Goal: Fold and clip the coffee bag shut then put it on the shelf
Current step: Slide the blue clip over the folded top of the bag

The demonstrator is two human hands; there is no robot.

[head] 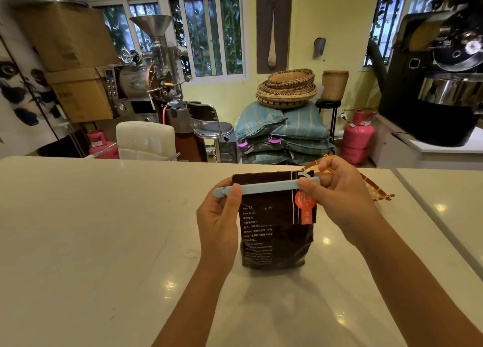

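A dark brown coffee bag [274, 237] with white print and an orange label stands upright on the white counter [104, 229]. Its top is folded down. A long light-blue clip [266, 186] lies across the fold, running the bag's width. My left hand [219, 216] pinches the clip's left end and the bag's left edge. My right hand [339, 197] pinches the clip's right end at the bag's top right corner. No shelf is in view.
An orange patterned cloth [379, 189] lies on the counter behind my right hand. A second white counter [444, 203] adjoins on the right. Beyond the counter stand a white chair [145, 140], coffee roasters [154, 72], sacks and pink gas cylinders [356, 137].
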